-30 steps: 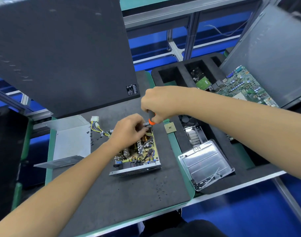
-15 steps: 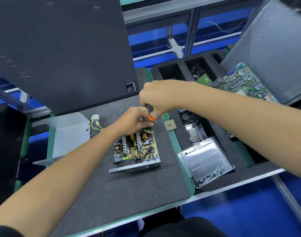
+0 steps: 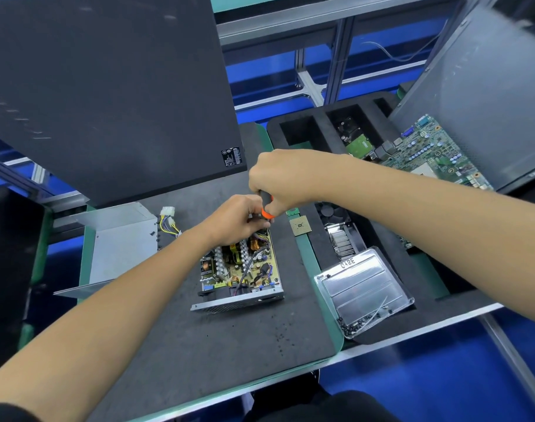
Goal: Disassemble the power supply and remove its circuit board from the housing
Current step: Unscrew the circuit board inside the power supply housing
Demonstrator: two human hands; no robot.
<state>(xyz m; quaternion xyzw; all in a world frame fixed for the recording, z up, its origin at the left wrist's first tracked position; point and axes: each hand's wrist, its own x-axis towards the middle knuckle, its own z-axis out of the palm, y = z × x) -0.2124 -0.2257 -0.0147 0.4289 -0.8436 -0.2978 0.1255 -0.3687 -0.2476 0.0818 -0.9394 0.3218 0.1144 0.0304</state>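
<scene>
— Power supply (image 3: 240,271): where did it sit in the head view, and what did the hands do with it?

— It lay open on the dark mat (image 3: 175,345) of the desk (image 3: 412,330), its circuit board (image 3: 245,263) still seated in the metal housing (image 3: 239,303). The right hand (image 3: 278,178) was curled tight round the black and orange handle of one screwdriver (image 3: 266,205), held upright over the far end of the board. The left hand (image 3: 234,220) had its fingers bent down at that same far end, just beside the screwdriver's lower part; whether it pinched the shaft or a wire I could not tell.

— How many of each thing did you count?

— Two hands, one screwdriver, one power supply. One bent metal cover (image 3: 120,242) lay to the left on the mat, with one white connector (image 3: 168,211) on yellow wires beside it. One small square chip (image 3: 299,225) rested at the mat's right edge. One clear plastic tray (image 3: 363,287) held a heap of small dark screws in its near corner; they were too small to count. One finned heatsink (image 3: 344,239) sat in the black foam tray (image 3: 321,129) behind it, and one green motherboard (image 3: 427,153) lay farther right. Two large panels leaned up behind: a black panel (image 3: 108,86) on the left and a grey panel (image 3: 485,95) on the right.
</scene>
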